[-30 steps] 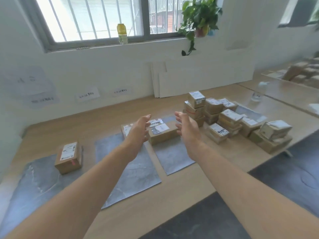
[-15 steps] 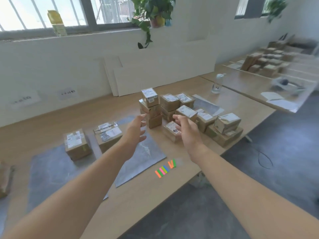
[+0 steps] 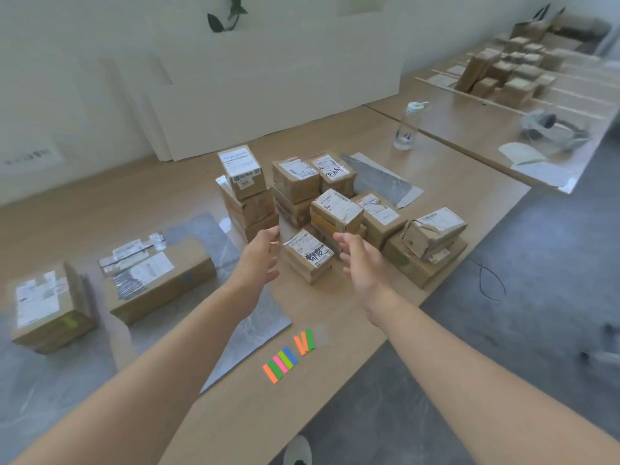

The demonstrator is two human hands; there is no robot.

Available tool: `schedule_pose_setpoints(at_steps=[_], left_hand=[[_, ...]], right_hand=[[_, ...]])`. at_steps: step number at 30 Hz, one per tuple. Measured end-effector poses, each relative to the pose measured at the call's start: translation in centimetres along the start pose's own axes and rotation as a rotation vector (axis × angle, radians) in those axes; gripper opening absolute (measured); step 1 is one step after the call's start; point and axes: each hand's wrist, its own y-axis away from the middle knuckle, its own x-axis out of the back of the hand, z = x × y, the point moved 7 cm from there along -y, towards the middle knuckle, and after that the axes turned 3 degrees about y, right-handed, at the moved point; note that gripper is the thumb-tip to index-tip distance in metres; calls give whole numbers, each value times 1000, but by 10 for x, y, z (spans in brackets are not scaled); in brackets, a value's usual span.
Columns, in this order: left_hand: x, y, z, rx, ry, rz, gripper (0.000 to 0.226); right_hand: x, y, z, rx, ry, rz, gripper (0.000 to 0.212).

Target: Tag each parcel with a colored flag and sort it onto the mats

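A heap of several small cardboard parcels [image 3: 339,209] stands on the wooden table [image 3: 453,176]. At its near edge lies a small parcel [image 3: 307,255] with a handwritten label. My left hand [image 3: 260,260] hovers just left of it and my right hand [image 3: 364,263] just right of it, both with fingers spread and holding nothing. Coloured flags [image 3: 288,359] lie in a row on the table's front edge. A large parcel [image 3: 157,276] with a blue flag sits on a grey mat [image 3: 258,323]. Another parcel [image 3: 47,310] with a green flag sits on the mat to the left [image 3: 50,380].
A clear water bottle [image 3: 407,125] stands behind the heap at the right. A grey plastic mailer [image 3: 382,182] lies beside the parcels. White boards [image 3: 268,105] lean on the wall. A second table [image 3: 503,105] at the right carries more boxes, papers and a headset.
The view has swung right and down. Both hands have moved away from the large parcel on the mat to either side of the small parcel at the heap's front.
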Motion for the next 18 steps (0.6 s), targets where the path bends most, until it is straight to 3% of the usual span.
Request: schedule_pose_setpoints(at_steps=[8,18], left_hand=[[-5,-86,-34,132,27,49,34],[-27,-152,-66,241,60,148,30]], right_hand=[[-15,-96,37,-115,44,-12,25],[-25,-194,73,-149,158,-155,24]])
